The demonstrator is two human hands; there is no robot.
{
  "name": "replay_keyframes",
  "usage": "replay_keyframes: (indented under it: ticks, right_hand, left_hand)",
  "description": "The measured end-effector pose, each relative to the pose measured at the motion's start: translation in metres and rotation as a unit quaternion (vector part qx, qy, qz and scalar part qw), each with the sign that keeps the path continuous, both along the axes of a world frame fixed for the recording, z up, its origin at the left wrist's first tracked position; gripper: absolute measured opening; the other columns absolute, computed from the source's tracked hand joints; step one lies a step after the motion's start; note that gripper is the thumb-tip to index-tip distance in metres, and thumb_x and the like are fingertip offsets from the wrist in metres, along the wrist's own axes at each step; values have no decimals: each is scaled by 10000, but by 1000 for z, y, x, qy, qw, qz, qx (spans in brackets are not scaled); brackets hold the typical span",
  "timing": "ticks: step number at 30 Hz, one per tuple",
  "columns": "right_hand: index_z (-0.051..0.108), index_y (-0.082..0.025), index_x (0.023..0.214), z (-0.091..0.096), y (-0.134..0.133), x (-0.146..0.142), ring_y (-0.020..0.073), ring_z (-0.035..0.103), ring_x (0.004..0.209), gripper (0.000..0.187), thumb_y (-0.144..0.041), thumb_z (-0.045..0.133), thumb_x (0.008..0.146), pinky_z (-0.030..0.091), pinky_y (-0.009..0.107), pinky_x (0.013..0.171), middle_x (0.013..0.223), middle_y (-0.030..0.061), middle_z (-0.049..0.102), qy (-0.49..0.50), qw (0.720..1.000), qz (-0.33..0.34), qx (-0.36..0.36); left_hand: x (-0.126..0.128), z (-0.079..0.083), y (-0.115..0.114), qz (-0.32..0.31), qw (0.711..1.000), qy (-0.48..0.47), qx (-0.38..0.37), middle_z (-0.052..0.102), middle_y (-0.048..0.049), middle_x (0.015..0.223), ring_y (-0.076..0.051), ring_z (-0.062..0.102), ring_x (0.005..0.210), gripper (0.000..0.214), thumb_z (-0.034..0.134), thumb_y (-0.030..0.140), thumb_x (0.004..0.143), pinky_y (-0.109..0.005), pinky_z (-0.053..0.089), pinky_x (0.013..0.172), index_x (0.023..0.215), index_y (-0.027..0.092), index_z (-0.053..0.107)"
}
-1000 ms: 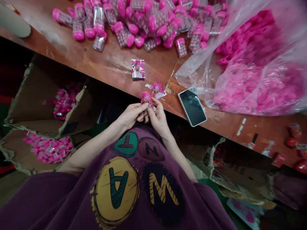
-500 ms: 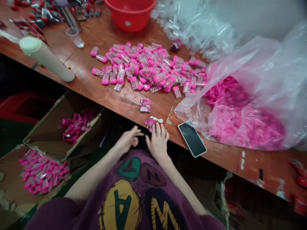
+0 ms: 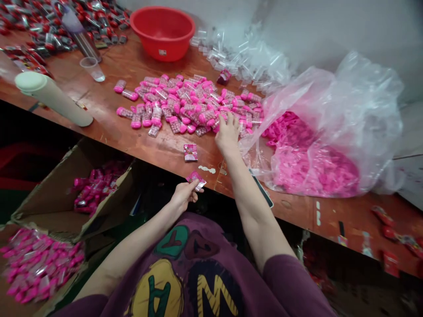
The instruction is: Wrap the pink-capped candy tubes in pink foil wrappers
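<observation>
My left hand (image 3: pixel 186 195) is at the table's front edge, thumb and fingers closed on a small pink printed packet (image 3: pixel 195 180). My right hand (image 3: pixel 228 132) reaches forward to the near right side of a heap of small clear bottles with pink caps (image 3: pixel 185 105), filled with tiny pinkish balls. Its fingers are bent and a little apart over the bottles; I see none gripped. Between the heap and my left hand, a pink printed packet stack (image 3: pixel 191 152) lies flat on the wooden table (image 3: pixel 158 152).
A clear bag of pink caps (image 3: pixel 317 171) stands right, partly over a phone (image 3: pixel 262 189). Behind are clear empty tubes (image 3: pixel 247 57) and a red basin (image 3: pixel 161 35). Left stand a pale flask (image 3: pixel 54 99) and plastic cup (image 3: pixel 93 69); below, a cardboard box (image 3: pixel 49 198) holds pink-capped bottles.
My right hand has moved from the table edge forward to the bottle heap. My left hand, empty before, now holds a pink packet from the edge. The view has shifted somewhat.
</observation>
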State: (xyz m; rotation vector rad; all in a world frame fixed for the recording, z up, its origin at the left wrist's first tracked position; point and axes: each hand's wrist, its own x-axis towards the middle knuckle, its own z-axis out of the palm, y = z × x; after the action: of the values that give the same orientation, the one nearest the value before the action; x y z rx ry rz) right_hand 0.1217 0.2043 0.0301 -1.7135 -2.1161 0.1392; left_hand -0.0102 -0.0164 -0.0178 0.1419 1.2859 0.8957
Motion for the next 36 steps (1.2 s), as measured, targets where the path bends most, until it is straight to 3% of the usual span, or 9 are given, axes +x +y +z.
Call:
replay_keyframes:
  ticks: [5,10,14,19,22,25,30,33,36]
  right_hand:
    - [711,-122,1360,-6,1,-12,421,484,1445,486,-113,318,1075,395,672,1147,1503,233,615,-101,995,25,-6]
    - [744,-235,1323,-27,-57,20,366,511,1365,383,-260,426,1111,433,588,1119,1520,179,605,-141,984,104,9]
    - [724,-283,1369,-42,-106,57,330,512,1408,386,-232,463,1089,468,548,1169,1587,143,552,-79,978,190,-23]
    - [580,-144,1511,-40,-126,56,311,611,1363,485,-249,329,1110,502,532,1176,1448,212,623,72,997,29,1]
    - [548,-92,1515,-33,-127,23,391,681,1265,617,-532,366,1122,539,607,1091,1352,257,675,27,995,-50,-86]
    - [551,-76,1496,-32,-127,-3,439,689,1236,754,-684,462,1059,556,641,1031,1353,284,654,-21,988,-72,-136]
    - [453,-153,1597,-38,-132,1,390,652,1257,580,-380,495,1065,563,629,1057,1406,226,602,-9,990,4,-143]
    - [392,-145,1654,-39,-138,11,394,636,1268,713,-161,511,951,532,656,1096,1406,217,591,-11,990,39,-136]
    - [451,-193,1609,-39,-150,19,347,632,1255,704,-147,526,910,529,625,1119,1374,168,605,96,983,76,-138]
  left_hand:
    - [-11,11,-5,15,1000,-23,11,758,-91,680,-63,547,369,298,755,242,991,-191,424,402,748,71,732]
    - [-27,21,-7,41,996,-35,64,767,-74,700,-65,572,396,261,725,215,1011,-190,445,424,796,69,745]
    - [-37,22,-5,50,996,-29,75,774,-64,721,-65,575,408,229,709,204,1017,-195,441,426,830,78,750]
    - [-36,25,-3,47,996,-15,74,744,-47,666,-62,565,410,246,723,200,1003,-194,439,441,783,91,726]
    - [-29,29,-1,42,995,-6,87,726,-41,635,-64,563,402,279,696,191,1021,-195,438,445,762,90,713]
    - [-24,30,-1,38,994,3,101,726,-37,632,-64,569,401,271,716,201,1014,-193,436,447,769,85,717]
    - [-25,23,-5,49,994,7,98,716,-35,607,-64,568,389,317,735,213,1011,-193,431,435,723,90,690]
    - [-23,20,-6,34,996,14,80,713,-26,602,-64,566,376,300,763,237,1001,-191,431,426,748,91,692]
    - [-20,18,-6,22,998,25,55,713,-27,604,-69,576,378,296,768,249,1001,-192,442,431,763,92,690]
